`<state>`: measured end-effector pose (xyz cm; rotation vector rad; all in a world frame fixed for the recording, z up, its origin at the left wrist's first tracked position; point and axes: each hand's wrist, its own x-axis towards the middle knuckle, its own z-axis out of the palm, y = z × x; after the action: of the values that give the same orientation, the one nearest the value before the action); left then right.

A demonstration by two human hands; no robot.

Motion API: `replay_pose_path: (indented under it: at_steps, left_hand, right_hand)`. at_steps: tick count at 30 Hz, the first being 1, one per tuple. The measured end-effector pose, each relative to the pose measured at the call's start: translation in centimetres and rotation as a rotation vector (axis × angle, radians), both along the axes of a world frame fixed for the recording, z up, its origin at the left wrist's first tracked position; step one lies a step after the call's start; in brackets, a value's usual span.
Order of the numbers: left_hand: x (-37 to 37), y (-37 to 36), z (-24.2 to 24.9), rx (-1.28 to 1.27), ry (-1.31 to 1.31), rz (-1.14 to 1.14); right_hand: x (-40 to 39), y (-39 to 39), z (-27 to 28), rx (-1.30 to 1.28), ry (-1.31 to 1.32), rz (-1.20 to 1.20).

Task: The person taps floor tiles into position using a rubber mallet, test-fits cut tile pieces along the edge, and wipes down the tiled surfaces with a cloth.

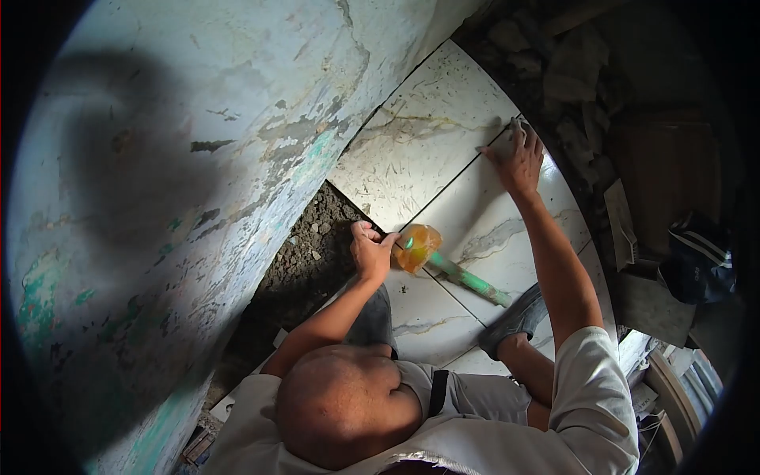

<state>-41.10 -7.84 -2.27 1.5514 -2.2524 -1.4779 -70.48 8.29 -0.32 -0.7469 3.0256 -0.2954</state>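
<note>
Thumb and bent fingers slightly apart, my left hand (370, 255) is at the near corner of a white veined tile (423, 119), beside exposed soil. Whether it grips the tile edge is unclear. My right hand (521, 168) rests with spread fingers at the tile's far right corner, over the seam; a small pale bit near its fingertips is too small to identify. Between my hands and closer to me, a mallet with an amber head (418, 248) and a green handle (475, 285) lies on the neighbouring tiles (507, 237).
A peeling wall (198, 158) rises on the left. Loose soil (313, 237) borders it. My bare knee (340, 396) and dark shoes (518, 317) are close below. Rubble (578, 71), boards (665, 166) and a dark bag (697, 257) sit on the right.
</note>
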Motion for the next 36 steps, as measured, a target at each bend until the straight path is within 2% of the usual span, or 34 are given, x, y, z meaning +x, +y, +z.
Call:
replay_pose_path:
  at_steps: [4, 13, 18, 20, 22, 25, 26, 29, 33, 36]
  left_hand:
    - [-0.3, -0.2, 0.4, -0.054, -0.083, 0.051]
    - [-0.5, -0.4, 0.9, -0.121, -0.169, -0.052]
    - [0.0, -0.6, 1.0, -0.128, -0.213, -0.061]
    - [0.4, -0.3, 0.2, -0.261, -0.188, -0.103]
    - [0.3, -0.2, 0.2, -0.24, -0.215, -0.105]
    - [0.2, -0.2, -0.3, 0.085, -0.126, 0.095]
    - [0.2, 0.0, -0.4, 0.319, 0.072, 0.331]
    - [1.0, -1.3, 0.4, 0.447, 0.228, 0.592]
    - [2.9, -2.4, 1.2, 0.45, 0.308, 0.673]
    - [3.7, -2.5, 2.4, 0.442, 0.256, 0.62]
  right_hand:
    - [4.9, -0.8, 0.7, 0.022, -0.104, 0.029]
    - [9.1, -3.8, 0.2, -0.023, -0.165, 0.357]
    - [6.7, -2.5, 0.8, 0.025, -0.165, 0.323]
    - [4.3, -2.2, 1.0, 0.018, -0.13, 0.16]
    - [1.8, -1.6, 1.1, 0.019, -0.085, 0.149]
    - [-1.4, 0.0, 0.7, -0.055, -0.001, 0.061]
    - [-2.5, 0.6, 0.7, -0.061, -0.003, 0.072]
    - [-3.8, 1.6, -0.6, -0.174, 0.079, 0.017]
    - [-2.7, 3.0, -1.0, -0.215, 0.055, 0.054]
    - [-1.1, 3.9, -3.0, -0.207, 0.113, 0.094]
